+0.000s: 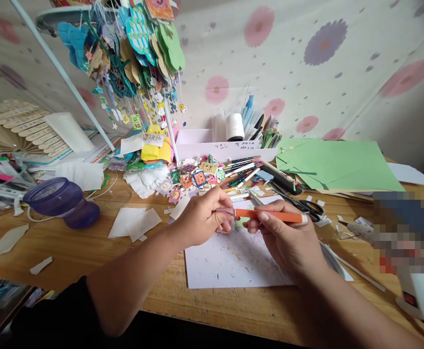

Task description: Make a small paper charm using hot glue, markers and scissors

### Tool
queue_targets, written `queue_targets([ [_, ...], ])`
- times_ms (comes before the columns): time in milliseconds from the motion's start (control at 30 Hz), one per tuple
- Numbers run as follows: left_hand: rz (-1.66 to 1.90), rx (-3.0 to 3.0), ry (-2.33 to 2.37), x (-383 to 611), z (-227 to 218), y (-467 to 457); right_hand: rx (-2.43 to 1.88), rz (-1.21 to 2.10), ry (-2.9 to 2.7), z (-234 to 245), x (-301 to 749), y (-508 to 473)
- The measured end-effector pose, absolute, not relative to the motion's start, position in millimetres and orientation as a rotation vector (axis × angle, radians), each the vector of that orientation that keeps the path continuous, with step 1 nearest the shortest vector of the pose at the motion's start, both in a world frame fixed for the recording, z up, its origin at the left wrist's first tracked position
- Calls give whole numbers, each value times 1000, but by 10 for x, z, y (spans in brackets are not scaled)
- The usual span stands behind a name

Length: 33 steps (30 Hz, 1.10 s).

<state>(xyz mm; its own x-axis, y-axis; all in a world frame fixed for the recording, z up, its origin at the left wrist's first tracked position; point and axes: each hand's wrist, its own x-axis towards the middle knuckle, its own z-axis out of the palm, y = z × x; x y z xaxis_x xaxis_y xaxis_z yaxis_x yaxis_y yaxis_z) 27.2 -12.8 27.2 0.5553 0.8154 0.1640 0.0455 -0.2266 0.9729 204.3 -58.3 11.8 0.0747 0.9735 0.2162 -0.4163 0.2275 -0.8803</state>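
Both hands meet above a white sheet of paper [212,271] in the middle of the desk. My right hand [288,237] is closed round an orange marker [266,214], held nearly level with its white end to the right. At the marker's left end, my left hand [200,218] pinches a see-through cap [225,212]; whether it is fully off I cannot tell. A small pinkish piece [226,228] shows under the left fingers, partly hidden. Beside the right fingers a pointed silver tip [256,198] sticks up; its other end is hidden. Dark specks and coloured marks dot the sheet.
Small coloured drawings [199,179], several pens [243,172] and black-handled scissors [311,208] lie behind my hands. Green paper [342,165] is at back right, a glue gun [415,291] at right. A purple lamp-like object [62,201] stands left, below hanging paper crafts [139,34].
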Motion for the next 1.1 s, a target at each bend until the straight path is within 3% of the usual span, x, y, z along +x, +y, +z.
queue_targets([
  [567,771,1548,611,276,230,-74,-767,1089,-1149,27,2069,-574],
  [800,1050,2039,1091,119,86,254,-979,946,-946,85,2239,-412],
  [933,954,2316,1540,48,33,387,-1301,769,-1248,66,2321,-362],
  [1100,858,2660,1285,55,68,338,-1350,673,-1355,8,2308,-371],
])
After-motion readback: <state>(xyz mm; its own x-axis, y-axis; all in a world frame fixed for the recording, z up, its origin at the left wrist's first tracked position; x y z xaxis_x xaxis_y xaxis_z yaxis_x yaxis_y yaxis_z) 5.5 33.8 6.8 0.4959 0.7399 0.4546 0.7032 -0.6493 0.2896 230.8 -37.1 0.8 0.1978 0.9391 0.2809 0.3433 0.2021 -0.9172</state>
